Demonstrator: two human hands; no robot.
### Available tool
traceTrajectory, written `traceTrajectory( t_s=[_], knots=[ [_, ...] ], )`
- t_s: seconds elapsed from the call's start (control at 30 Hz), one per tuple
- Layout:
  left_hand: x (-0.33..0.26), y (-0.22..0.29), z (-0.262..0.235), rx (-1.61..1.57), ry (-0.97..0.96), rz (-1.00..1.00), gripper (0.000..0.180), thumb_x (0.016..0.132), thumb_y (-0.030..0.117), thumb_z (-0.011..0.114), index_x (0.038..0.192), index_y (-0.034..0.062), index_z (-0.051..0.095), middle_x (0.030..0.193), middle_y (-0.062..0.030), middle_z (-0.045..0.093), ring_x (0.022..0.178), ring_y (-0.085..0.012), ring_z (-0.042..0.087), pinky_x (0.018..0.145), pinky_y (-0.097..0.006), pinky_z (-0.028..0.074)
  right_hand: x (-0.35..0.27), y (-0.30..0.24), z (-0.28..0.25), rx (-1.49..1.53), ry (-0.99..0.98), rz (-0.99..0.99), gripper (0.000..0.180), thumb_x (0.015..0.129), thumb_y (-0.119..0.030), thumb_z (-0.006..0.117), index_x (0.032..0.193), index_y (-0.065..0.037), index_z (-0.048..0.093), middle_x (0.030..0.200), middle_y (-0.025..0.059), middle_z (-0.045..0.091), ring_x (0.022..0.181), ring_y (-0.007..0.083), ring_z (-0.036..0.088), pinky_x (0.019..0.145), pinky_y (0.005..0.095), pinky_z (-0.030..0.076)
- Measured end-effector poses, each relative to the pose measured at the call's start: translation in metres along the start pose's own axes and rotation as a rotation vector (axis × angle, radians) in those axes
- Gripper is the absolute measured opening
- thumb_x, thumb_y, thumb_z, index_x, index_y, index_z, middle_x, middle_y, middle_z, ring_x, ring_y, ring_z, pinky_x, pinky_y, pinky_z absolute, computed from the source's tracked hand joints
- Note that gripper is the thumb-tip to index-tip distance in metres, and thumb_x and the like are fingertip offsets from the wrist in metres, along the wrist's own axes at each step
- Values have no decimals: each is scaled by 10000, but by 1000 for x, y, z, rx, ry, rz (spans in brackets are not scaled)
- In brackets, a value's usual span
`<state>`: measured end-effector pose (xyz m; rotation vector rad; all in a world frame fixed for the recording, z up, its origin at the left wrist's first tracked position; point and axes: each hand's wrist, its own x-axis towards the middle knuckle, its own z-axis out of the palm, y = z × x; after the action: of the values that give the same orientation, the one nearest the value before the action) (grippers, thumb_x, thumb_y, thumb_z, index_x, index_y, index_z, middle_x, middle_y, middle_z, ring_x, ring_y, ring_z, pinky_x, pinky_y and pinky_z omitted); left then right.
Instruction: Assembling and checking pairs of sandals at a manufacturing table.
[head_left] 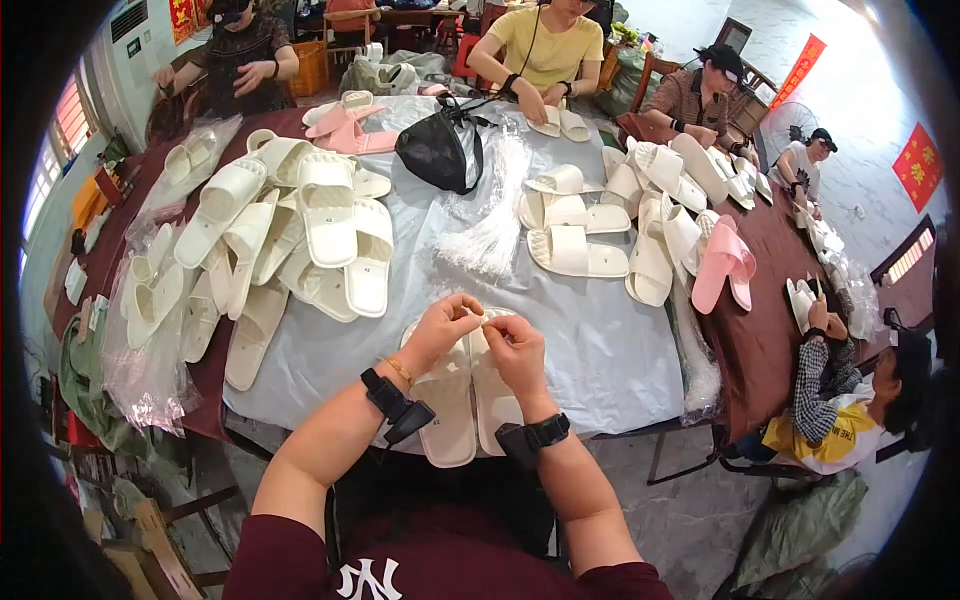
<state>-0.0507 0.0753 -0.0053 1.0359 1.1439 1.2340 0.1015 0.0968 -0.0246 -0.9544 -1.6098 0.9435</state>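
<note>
A pair of cream slippers lies side by side at the table's front edge, the left slipper (447,425) and the right slipper (490,385) pointing away from me. Above their far ends, my left hand (440,332) is closed in a pinch. My right hand (516,350) pinches close beside it, fingertips nearly meeting. Whatever is between the fingers is too small to make out. Both hands hide the slippers' straps. Beyond them lies a bundle of thin clear plastic strands (480,248).
Cream slippers (330,205) are heaped at left, some in clear plastic bags (150,370). More cream slippers (575,250) lie at right, near a pink pair (722,262). A black bag (440,152) sits farther back. Several people work around the table (600,355).
</note>
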Motion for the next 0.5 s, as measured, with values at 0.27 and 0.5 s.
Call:
traceTrajectory(
  t_s=[0.27, 0.5],
  knots=[
    [3, -24, -1, 101, 49, 233, 127, 838, 124, 642, 896, 12, 635, 732, 17, 598, 656, -35, 500, 576, -204, 406, 3, -1, 2, -16, 56, 57, 73, 770, -55, 649, 800, 11, 651, 710, 95, 628, 580, 136, 562, 548, 267, 449],
    [4, -10, -3, 315, 61, 248, 169, 850, 146, 642, 908, -13, 648, 784, -10, 636, 716, -54, 543, 648, -220, 453, 7, 0, -1, -38, 22, 72, 75, 775, -59, 647, 798, 13, 653, 691, 97, 626, 590, 140, 575, 556, 267, 453]
  ],
)
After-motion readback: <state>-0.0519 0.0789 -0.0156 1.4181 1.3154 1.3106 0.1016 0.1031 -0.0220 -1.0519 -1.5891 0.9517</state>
